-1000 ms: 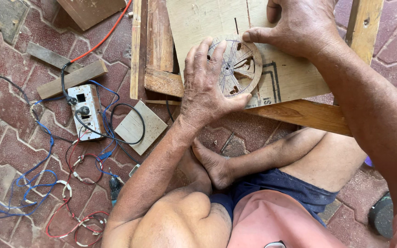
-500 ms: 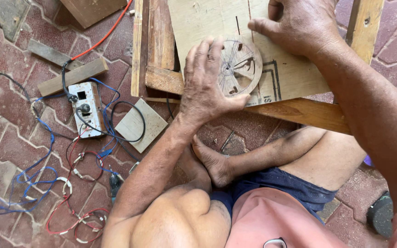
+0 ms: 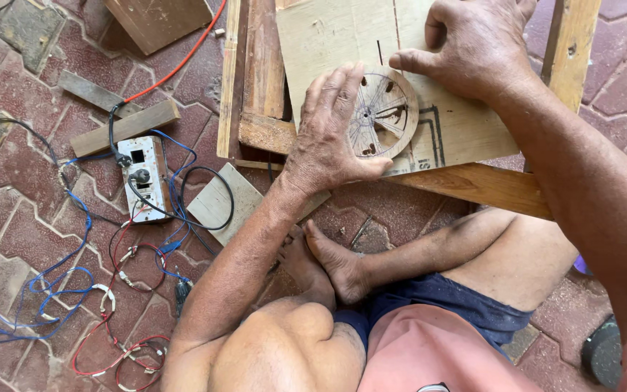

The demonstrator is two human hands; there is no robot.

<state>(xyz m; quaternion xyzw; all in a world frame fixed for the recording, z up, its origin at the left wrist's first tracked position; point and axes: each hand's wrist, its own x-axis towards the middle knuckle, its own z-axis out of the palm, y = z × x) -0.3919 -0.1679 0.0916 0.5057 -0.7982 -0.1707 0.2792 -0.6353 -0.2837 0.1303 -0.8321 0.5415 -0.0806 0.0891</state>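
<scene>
A: Starting near, what lies around?

B: Bare feet tucked on the brick floor. To the left, loose red and blue wires, then a white switch box with a black cable, and wood offcuts beyond.

A: And the work?

B: A round wooden disc lies flat on a plywood sheet, resting on a timber frame. Several spoke-like openings are already cut; other pencilled segments look uncut, so I judge it partway.

A: The hands?

B: The left hand presses flat, fingers spread over the disc's left edge. The right hand pinches its far right rim, curled.

A: Any obstruction?

B: The left fingers cover part of the pattern.
</scene>
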